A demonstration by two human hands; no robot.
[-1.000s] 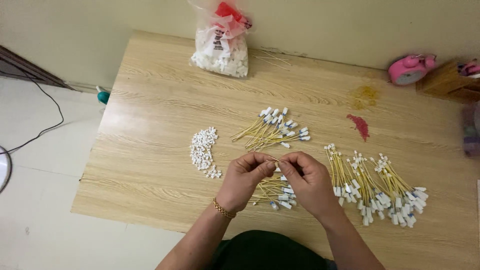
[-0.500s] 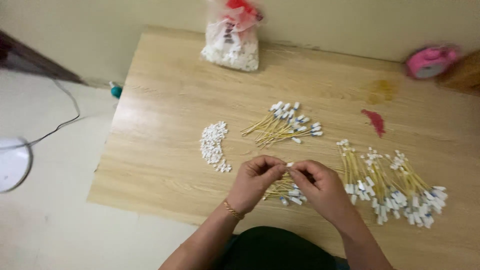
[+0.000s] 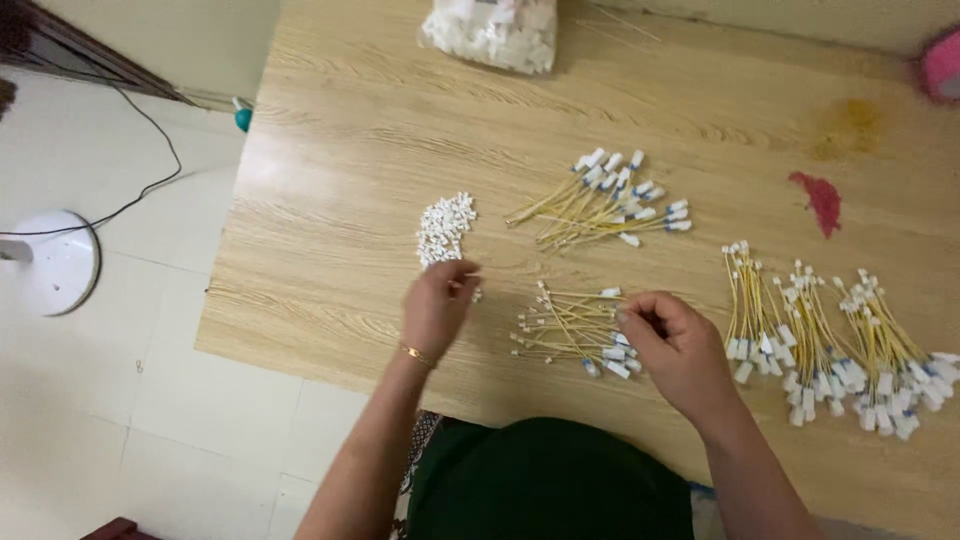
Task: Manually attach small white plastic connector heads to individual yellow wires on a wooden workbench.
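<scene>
Pinching at the lower end of the small white connector pile point(image 3: 445, 228), my left hand point(image 3: 436, 308) has its fingertips closed on what looks like one white piece, though I cannot tell for sure; just right of it lies a loose bundle of yellow wires point(image 3: 567, 328), and my right hand point(image 3: 678, 348) rests curled on that bundle's right end, fingers touching the wires; farther up sits another wire bundle point(image 3: 604, 204); at far right, three sorted wire groups point(image 3: 830, 335) lie on the wooden table point(image 3: 350, 150).

wooden table point(image 3: 330, 200) carries yellow wire bundles point(image 3: 600, 205); white connectors point(image 3: 443, 228) (a small heap); plastic bag point(image 3: 490, 30)
</scene>
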